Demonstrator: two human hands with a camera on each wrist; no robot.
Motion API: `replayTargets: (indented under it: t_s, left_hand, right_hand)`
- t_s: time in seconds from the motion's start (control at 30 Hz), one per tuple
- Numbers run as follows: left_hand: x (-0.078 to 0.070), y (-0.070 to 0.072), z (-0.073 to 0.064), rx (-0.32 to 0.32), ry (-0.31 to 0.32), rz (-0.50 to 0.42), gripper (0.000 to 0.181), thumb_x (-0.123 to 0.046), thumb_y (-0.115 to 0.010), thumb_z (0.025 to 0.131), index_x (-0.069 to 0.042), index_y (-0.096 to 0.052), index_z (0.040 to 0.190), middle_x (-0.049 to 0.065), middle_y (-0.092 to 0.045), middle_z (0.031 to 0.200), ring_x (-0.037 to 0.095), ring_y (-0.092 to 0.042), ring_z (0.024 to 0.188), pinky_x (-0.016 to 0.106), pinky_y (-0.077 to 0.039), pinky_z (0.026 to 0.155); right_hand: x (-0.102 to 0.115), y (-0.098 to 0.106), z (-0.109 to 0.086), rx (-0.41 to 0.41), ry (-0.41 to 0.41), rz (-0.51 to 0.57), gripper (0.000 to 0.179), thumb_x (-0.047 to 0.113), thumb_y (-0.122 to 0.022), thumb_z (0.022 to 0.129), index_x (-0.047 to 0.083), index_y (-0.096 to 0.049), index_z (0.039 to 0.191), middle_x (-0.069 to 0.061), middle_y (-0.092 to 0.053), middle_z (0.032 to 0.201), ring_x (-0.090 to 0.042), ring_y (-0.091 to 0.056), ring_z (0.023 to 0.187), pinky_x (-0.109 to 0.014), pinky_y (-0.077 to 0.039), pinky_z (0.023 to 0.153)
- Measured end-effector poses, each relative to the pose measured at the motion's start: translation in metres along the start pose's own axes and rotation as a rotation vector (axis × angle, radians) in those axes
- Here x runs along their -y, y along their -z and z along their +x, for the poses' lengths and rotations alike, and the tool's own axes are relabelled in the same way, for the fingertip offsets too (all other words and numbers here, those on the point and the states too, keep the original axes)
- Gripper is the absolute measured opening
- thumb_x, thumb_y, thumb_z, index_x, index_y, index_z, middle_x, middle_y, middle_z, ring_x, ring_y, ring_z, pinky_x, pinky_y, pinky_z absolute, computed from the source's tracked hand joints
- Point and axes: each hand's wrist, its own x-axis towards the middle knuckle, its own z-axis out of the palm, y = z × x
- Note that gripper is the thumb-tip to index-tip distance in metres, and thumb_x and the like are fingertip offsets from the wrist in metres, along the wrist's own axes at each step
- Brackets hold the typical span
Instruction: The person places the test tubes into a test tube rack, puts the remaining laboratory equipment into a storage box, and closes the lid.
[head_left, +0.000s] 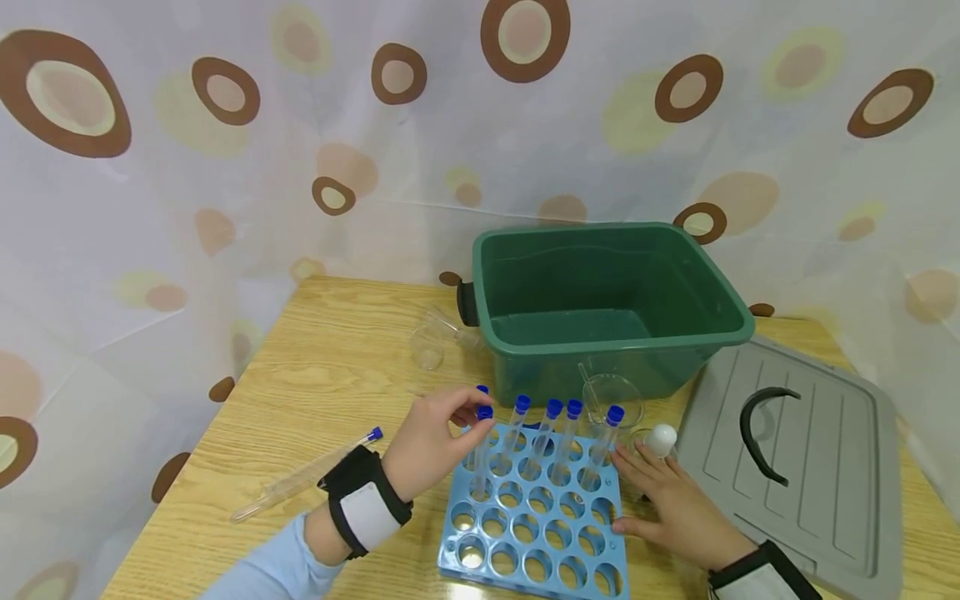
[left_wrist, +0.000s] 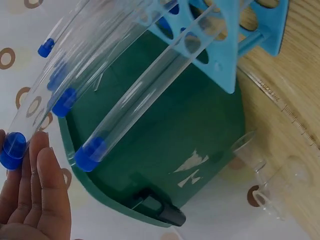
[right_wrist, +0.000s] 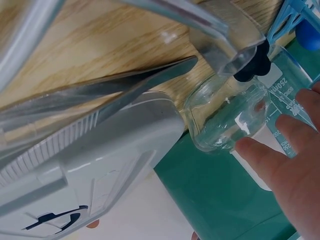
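My left hand (head_left: 435, 437) pinches the blue cap of a clear test tube (head_left: 481, 467), which stands upright in the light-blue rack (head_left: 472, 575). In the left wrist view, the fingers (left_wrist: 50, 185) are at that tube's blue cap (left_wrist: 13, 150). Several other blue-capped tubes (head_left: 542, 437) stand in the rack's far rows; its nearer holes hold no tubes. My right hand (head_left: 678, 508) lies along the rack's right side with fingers spread and holds nothing. In the right wrist view, its fingers (right_wrist: 260, 157) are close to a clear glass vessel (right_wrist: 225, 115) and a graduated beaker (right_wrist: 287, 95).
Behind the rack stands a green bin (head_left: 615, 362). A grey lid (head_left: 832, 467) with a black handle lies at right. Clear glassware (head_left: 429, 350) sits left of the bin, and a clear tube with a blue end (head_left: 300, 479) lies at left. Metal tweezers (right_wrist: 145, 82) show beside the lid.
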Motion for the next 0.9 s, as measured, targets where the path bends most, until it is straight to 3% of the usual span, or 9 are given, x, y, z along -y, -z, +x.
replayTargets:
  t_s: [0.37, 0.63, 0.77, 0.9]
  left_hand:
    - [0.013, -0.008, -0.007, 0.048, 0.065, 0.012, 0.014, -0.010, -0.071, 0.082, -0.006, -0.067, 0.094, 0.002, -0.069, 0.088, 0.012, -0.063, 0.076, 0.022, -0.053, 0.071]
    - [0.014, -0.007, -0.008, 0.072, 0.101, 0.093, 0.021, -0.020, -0.071, 0.083, -0.010, -0.066, 0.100, 0.000, -0.069, 0.088, 0.015, -0.063, 0.079, 0.031, -0.052, 0.071]
    - [0.018, 0.004, -0.007, 0.067, 0.176, 0.142, 0.028, -0.028, -0.069, 0.084, -0.011, -0.066, 0.106, 0.000, -0.070, 0.090, 0.014, -0.064, 0.081, 0.026, -0.050, 0.069]
    - [0.032, 0.030, 0.000, 0.003, 0.249, 0.204, 0.022, -0.026, -0.066, 0.087, -0.011, -0.068, 0.104, 0.001, -0.070, 0.089, 0.015, -0.064, 0.081, 0.029, -0.051, 0.072]
  right_hand:
    - [0.002, 0.000, 0.003, 0.004, 0.007, 0.001, 0.081, 0.054, -0.066, 0.076, 0.007, -0.045, 0.139, -0.016, -0.045, 0.142, -0.047, -0.033, 0.132, -0.067, -0.025, 0.100]
    - [0.002, -0.003, 0.002, -0.009, 0.015, 0.007, 0.081, 0.053, -0.067, 0.075, 0.007, -0.045, 0.139, -0.016, -0.046, 0.141, -0.048, -0.033, 0.130, -0.068, -0.025, 0.099]
    - [0.001, -0.002, 0.002, -0.002, 0.012, 0.010, 0.082, 0.054, -0.066, 0.075, 0.007, -0.045, 0.139, -0.016, -0.046, 0.141, -0.047, -0.033, 0.130, -0.068, -0.024, 0.099]
    - [0.000, 0.001, 0.001, 0.007, -0.003, 0.018, 0.082, 0.053, -0.067, 0.075, 0.007, -0.045, 0.139, -0.017, -0.045, 0.142, -0.048, -0.032, 0.131, -0.068, -0.023, 0.100]
